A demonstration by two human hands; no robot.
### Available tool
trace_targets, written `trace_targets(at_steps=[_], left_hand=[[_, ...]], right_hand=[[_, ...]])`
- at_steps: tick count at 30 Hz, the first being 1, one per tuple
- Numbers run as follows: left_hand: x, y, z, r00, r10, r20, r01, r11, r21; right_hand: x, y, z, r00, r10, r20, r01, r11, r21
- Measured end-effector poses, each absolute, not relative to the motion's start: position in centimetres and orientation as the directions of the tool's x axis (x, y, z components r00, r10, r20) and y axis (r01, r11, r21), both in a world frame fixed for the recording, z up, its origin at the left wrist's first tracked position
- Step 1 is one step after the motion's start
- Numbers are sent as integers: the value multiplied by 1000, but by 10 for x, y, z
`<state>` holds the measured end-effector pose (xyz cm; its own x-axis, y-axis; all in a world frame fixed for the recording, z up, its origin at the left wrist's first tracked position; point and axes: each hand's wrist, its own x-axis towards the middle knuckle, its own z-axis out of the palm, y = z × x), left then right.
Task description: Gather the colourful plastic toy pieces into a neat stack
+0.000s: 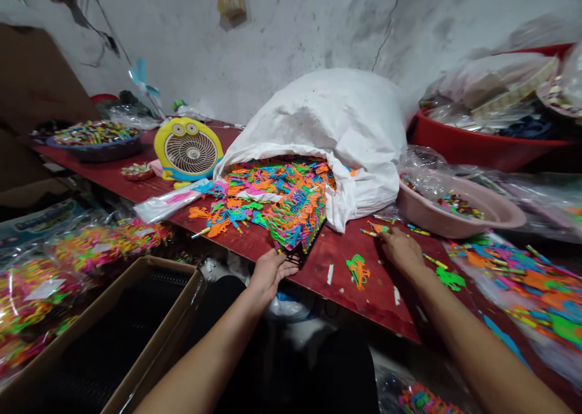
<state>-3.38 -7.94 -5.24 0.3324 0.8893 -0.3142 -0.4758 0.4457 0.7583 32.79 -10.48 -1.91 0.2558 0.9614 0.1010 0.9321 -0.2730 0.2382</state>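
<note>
My left hand [269, 273] grips the near edge of a thick stack of colourful plastic toy pieces [297, 217] that leans on the front edge of the red table [318, 268]. My right hand [400, 248] rests on the table with fingertips on a small orange piece [377, 227] beside a thin yellow stick [369, 233]. A big white sack [331, 123] lies open behind, spilling more bright pieces [273, 177]. An orange and green piece [358, 270] lies between my hands.
A pink bowl [491, 217] with small bits sits at right, a red tub [482, 147] behind it. A yellow cartoon fan [188, 150] stands at left, a tray of sticks [93, 136] beyond. An open cardboard box [136, 317] and bagged toys [68, 250] lie lower left.
</note>
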Motion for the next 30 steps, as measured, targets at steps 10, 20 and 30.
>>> trace_targets(at_steps=[10,20,30], left_hand=[[-34,-80,-49,320,888,-330,-483,452,749],[-36,-80,-50,332,891,-310,-514,447,732],[-35,-81,-50,339,892,-299,-510,441,739]], right_hand=[[295,-108,-20,97,995,38,963,-103,250],[258,-101,1,-26,991,130,968,-7,249],[251,-133,-19,-121,990,76,993,121,-1]])
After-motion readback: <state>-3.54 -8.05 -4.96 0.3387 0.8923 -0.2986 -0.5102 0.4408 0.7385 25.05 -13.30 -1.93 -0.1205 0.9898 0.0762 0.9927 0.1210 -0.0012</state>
